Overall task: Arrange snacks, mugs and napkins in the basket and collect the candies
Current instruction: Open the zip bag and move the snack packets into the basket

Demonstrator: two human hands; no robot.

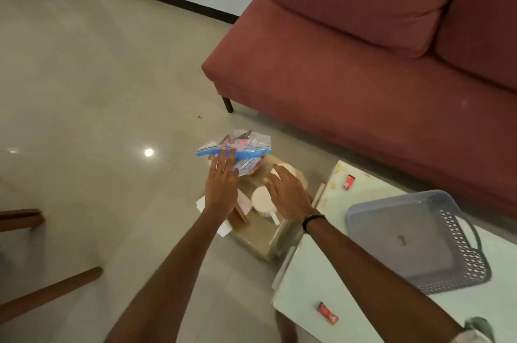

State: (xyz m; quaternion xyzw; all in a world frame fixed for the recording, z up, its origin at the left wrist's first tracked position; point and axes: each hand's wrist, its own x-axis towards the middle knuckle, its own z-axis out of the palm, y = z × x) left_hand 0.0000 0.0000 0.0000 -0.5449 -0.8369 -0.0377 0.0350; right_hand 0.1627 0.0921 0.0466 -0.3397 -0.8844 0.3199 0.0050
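Left hand: the left hand [221,188] hovered flat over the zip bag [237,151], fingers straight and spread, holding nothing; the fingertips overlapped the blue zip strip, though actual contact could not be told.
Right hand: the right hand [288,194] was likewise spread and empty, palm down just above the 2 white mugs [261,200].
Snacks: the clear bag with red-wrapped snacks lay at the far edge of a low glass-topped stand [260,233] on the floor.
Mugs and napkins: the mugs stood on that stand, white napkins [202,202] partly hidden under the left wrist.
Basket: the grey plastic basket [414,242] sat empty on the pale table [316,281], well apart from the stand.
Candies: 2 red-wrapped candies, one [349,182] near the table's far edge, one [328,313] near its front.
Bag handling: probably light, limp and slippery; best pinched at the stiffer zip strip.
Mug handling: likely rigid, heavier and breakable; the handle [275,218] or the rim would suit.
Napkin handling: thin and floppy; probably best lifted as 1 stack.
Writing: wrappers too blurred to read; no brand legible.
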